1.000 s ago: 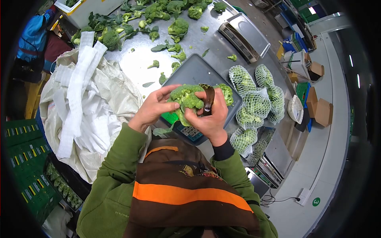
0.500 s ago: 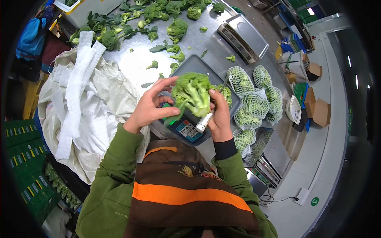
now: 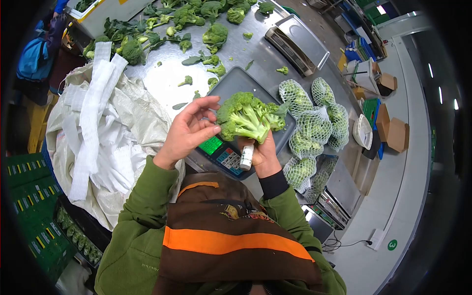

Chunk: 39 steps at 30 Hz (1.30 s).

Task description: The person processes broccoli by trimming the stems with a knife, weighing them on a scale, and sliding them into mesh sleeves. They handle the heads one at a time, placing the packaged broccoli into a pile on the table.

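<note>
My right hand (image 3: 263, 156) grips a broccoli head (image 3: 246, 115) by its underside, together with a white wrapped handle (image 3: 247, 157) whose other end is hidden. A green leaf (image 3: 281, 110) sticks out at the right of the florets. My left hand (image 3: 191, 130) is open at the broccoli's left side, fingers spread, its thumb tip close to or touching the florets. Below both hands is a digital scale with a grey tray (image 3: 236, 78), a lit green display (image 3: 211, 145) and a keypad (image 3: 230, 161).
Broccoli in white nets (image 3: 312, 130) lies right of the scale. Loose broccoli (image 3: 187, 17) and trimmings cover the far steel table (image 3: 250, 44), near another metal device (image 3: 292, 46). A sack (image 3: 142, 108) with white net sleeves (image 3: 96, 113) stands left. A person (image 3: 42, 54) is at far left.
The broccoli has turned over in my right hand, and the white handle now points more toward me. The leaf by my left thumb is gone from there, uncovering the green display.
</note>
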### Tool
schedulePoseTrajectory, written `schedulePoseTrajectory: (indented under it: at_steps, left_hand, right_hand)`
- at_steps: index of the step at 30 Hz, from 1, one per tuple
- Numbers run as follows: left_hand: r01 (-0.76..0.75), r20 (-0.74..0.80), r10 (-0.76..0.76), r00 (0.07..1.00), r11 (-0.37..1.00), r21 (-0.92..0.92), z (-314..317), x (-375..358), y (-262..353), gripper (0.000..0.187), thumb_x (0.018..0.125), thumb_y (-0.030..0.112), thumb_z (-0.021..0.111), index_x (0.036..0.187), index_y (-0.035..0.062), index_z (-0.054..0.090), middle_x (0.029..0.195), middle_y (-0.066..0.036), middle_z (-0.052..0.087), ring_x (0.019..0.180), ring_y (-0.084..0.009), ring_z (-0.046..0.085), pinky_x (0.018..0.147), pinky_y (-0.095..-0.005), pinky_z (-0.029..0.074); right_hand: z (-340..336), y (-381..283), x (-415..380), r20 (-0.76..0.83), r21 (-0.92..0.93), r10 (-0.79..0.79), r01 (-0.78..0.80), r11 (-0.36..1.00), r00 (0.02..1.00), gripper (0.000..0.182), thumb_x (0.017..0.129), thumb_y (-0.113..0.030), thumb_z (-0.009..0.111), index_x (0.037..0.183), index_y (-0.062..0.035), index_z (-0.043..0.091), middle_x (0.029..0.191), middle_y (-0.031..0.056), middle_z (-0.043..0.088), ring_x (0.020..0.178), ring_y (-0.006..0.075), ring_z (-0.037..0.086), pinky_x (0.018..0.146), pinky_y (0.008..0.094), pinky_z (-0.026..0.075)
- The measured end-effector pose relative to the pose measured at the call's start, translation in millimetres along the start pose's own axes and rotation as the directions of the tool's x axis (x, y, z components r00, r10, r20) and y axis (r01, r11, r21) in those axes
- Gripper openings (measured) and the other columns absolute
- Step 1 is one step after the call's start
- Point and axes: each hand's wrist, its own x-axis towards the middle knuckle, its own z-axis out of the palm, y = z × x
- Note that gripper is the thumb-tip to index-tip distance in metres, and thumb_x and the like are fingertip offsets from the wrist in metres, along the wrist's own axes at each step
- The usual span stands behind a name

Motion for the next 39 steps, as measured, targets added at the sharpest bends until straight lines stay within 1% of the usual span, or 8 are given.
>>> schedulePoseTrajectory:
  at_steps: [6,14,23,27,32,35,36,39]
  left_hand:
    - [-0.049,0.019,0.046,0.999,0.978,0.204,0,1,-1,0.06,0.082,-0.006,0.069,0.137,0.0008,0.048,0.134,-0.008,0.049,0.117,-0.0159,0.05,0.097,-0.0311,0.045]
    - [-0.131,0.108,0.101,0.989,0.941,0.313,12,2,-3,0.064,0.077,-0.003,0.076,0.135,0.0015,0.049,0.139,-0.009,0.044,0.129,-0.0206,0.046,0.106,-0.0384,0.041]
    - [-0.101,0.099,0.077,0.992,0.957,0.273,12,2,-4,0.063,0.078,-0.003,0.075,0.135,0.0022,0.05,0.138,-0.009,0.044,0.13,-0.0205,0.045,0.106,-0.0375,0.042]
    - [-0.044,0.097,0.011,0.995,0.941,0.335,13,-1,-3,0.082,0.074,0.006,0.081,0.145,0.0042,0.039,0.146,-0.01,0.038,0.134,-0.0228,0.041,0.107,-0.0394,0.041]
    - [-0.178,0.103,0.146,0.984,0.754,0.632,26,1,-14,0.115,0.064,0.019,0.091,0.154,0.0081,0.02,0.155,-0.012,0.026,0.138,-0.0267,0.036,0.108,-0.0417,0.04]
    - [-0.056,0.058,0.033,0.998,0.889,0.454,36,1,-27,0.136,0.057,0.017,0.094,0.157,0.018,0.001,0.154,-0.014,0.025,0.139,-0.0277,0.034,0.106,-0.0481,0.043]
    - [-0.056,0.062,0.031,0.998,0.888,0.457,36,-1,-29,0.136,0.057,0.017,0.094,0.157,0.018,0.001,0.154,-0.014,0.025,0.139,-0.0277,0.034,0.106,-0.0481,0.043]
    - [0.134,0.198,-0.105,0.974,0.981,-0.139,37,-4,-43,0.13,0.063,0.013,0.093,0.157,0.0134,0.002,0.149,-0.013,0.035,0.132,-0.0233,0.043,0.106,-0.0438,0.043]
  right_hand:
    - [-7,2,-8,0.072,0.056,0.171,-0.175,0.983,0.983,0.048,0.095,-0.049,0.056,0.122,-0.0096,0.055,0.097,0.0029,0.059,0.06,0.0069,0.044,0.048,0.0194,0.038]
    - [-14,3,-14,0.144,0.025,0.241,-0.247,0.969,0.96,0.051,0.092,-0.052,0.058,0.121,-0.0102,0.055,0.098,0.0034,0.059,0.059,0.0067,0.044,0.049,0.0202,0.038]
    - [-15,4,-19,0.078,0.112,0.158,-0.166,0.98,0.984,0.047,0.094,-0.049,0.056,0.121,-0.0117,0.055,0.097,0.002,0.06,0.058,0.007,0.043,0.049,0.0217,0.038]
    - [-18,-9,-19,0.043,-0.135,-0.112,0.117,0.984,0.993,0.045,0.096,-0.045,0.055,0.124,-0.0099,0.055,0.105,0.0046,0.064,0.066,0.0107,0.055,0.051,0.0228,0.044]
    - [9,-15,-22,0.002,-0.615,-0.575,0.455,0.644,0.818,0.025,0.092,-0.018,0.06,0.111,-0.0026,0.054,0.097,0.0062,0.062,0.084,0.0099,0.061,0.072,0.0254,0.051]
    - [17,2,-33,0.225,-0.807,-0.776,0.559,0.191,0.59,0.026,0.086,-0.011,0.064,0.109,-0.0013,0.055,0.092,0.0033,0.058,0.082,0.0086,0.058,0.071,0.0244,0.049]
    - [15,3,-33,0.223,-0.805,-0.779,0.561,0.192,0.587,0.026,0.086,-0.011,0.064,0.109,-0.0013,0.055,0.092,0.0033,0.058,0.082,0.0086,0.058,0.071,0.0244,0.049]
    - [15,2,-40,0.617,-0.736,-0.704,0.574,-0.358,0.351,0.033,0.079,-0.006,0.073,0.108,-0.0003,0.059,0.097,0.0055,0.058,0.076,0.0074,0.055,0.065,0.0207,0.046]
